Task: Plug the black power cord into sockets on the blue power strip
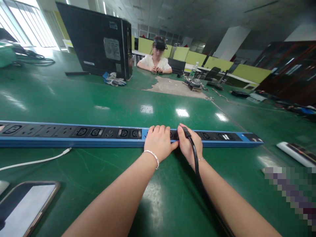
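Note:
A long blue power strip (118, 144) with black sockets lies across the green table. My left hand (159, 140) is wrapped over its middle, fingers on the far edge and thumb on the near side. Just to the right, my right hand (190, 143) is closed on the black plug (185, 131) of a power cord, held at the strip's sockets. Whether the plug is seated in a socket is hidden by my fingers. Its thick black cable (197, 168) runs back toward me over my right forearm.
A white charging cable (37, 163) and a phone (32, 207) lie at the near left. Behind the strip stand a black computer case (98, 42) and work gloves (114, 79). A person (156, 61) sits across the table, near a plastic bottle (194, 70). A white-edged bar (296, 154) lies at right.

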### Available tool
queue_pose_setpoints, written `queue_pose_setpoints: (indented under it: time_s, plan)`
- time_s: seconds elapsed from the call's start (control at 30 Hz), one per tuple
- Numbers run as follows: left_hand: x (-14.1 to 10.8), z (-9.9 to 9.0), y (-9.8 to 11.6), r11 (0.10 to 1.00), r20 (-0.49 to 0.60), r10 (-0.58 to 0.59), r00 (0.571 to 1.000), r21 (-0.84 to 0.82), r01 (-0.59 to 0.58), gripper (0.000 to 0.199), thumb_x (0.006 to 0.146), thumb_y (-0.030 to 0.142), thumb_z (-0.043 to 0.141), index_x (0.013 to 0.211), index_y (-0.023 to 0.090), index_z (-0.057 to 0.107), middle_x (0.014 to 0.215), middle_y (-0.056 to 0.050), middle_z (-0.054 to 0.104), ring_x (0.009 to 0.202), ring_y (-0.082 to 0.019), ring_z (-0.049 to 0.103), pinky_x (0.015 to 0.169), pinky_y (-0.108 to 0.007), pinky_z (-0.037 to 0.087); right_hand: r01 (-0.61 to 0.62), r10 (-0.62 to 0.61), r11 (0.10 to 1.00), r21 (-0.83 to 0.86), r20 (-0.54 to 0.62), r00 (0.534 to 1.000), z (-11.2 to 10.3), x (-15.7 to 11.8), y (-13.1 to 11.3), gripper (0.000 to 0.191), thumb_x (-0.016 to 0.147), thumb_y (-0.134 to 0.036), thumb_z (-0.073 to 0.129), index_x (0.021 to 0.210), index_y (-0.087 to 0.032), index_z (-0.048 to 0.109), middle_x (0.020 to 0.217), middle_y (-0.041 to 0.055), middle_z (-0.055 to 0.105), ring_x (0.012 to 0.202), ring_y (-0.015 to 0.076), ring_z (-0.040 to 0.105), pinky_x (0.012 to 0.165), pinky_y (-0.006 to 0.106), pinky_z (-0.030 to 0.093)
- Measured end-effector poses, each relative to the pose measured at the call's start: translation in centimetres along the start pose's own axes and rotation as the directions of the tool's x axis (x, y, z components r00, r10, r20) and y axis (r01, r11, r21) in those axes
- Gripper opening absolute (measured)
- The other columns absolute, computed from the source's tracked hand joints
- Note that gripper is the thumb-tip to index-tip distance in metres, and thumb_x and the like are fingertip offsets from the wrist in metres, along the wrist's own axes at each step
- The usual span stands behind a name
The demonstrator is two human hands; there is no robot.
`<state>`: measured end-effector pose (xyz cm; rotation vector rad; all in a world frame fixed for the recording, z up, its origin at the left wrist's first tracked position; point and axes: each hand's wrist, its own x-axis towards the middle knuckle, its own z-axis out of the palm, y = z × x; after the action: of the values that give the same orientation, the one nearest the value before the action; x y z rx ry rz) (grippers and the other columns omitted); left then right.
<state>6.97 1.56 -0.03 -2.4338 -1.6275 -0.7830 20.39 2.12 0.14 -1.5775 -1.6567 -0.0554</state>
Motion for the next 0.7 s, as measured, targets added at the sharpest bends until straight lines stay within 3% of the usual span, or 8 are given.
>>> queue_pose_setpoints:
  time_s: [0.3, 0.5, 0.7]
  plan:
    - [0.0, 0.0, 0.0, 1.000, -0.004, 0.003, 1.000, 0.007, -0.003, 0.049, 0.084, 0.048, 0.045, 0.116, 0.014, 0.054, 0.108, -0.012, 0.062, 0.103, -0.027, 0.053, 0.095, -0.042, 0.033, 0.037, -0.034, 0.992, -0.124, 0.030, 0.999, 0.3, -1.2, 0.3, 0.040, 0.092, -0.040, 0.037, 0.113, -0.018, 0.063, 0.118, 0.0089, 0.064, 0.118, 0.0242, 0.053, 0.103, 0.045, 0.032]
    - [0.0, 0.0, 0.0, 1.000, -0.007, -0.003, 1.000, 0.007, 0.003, 0.051, 0.085, 0.051, 0.040, 0.117, 0.014, 0.054, 0.108, -0.012, 0.062, 0.102, -0.026, 0.053, 0.095, -0.042, 0.033, 0.104, -0.093, 0.979, -0.175, 0.074, 0.993, -0.2, -1.8, 1.0, 0.043, 0.091, -0.041, 0.038, 0.124, -0.020, 0.055, 0.123, 0.0089, 0.061, 0.122, 0.0250, 0.049, 0.102, 0.046, 0.032]
    - [-0.1, 0.0, 0.1, 1.000, -0.003, -0.004, 1.000, 0.012, 0.004, 0.052, 0.084, 0.053, 0.042, 0.117, 0.014, 0.054, 0.109, -0.012, 0.062, 0.103, -0.027, 0.053, 0.094, -0.042, 0.033, 0.172, -0.155, 0.969, -0.175, 0.104, 0.982, -0.5, -1.1, 1.7, 0.039, 0.089, -0.040, 0.042, 0.121, -0.023, 0.058, 0.120, 0.0059, 0.063, 0.120, 0.0252, 0.051, 0.101, 0.047, 0.035]
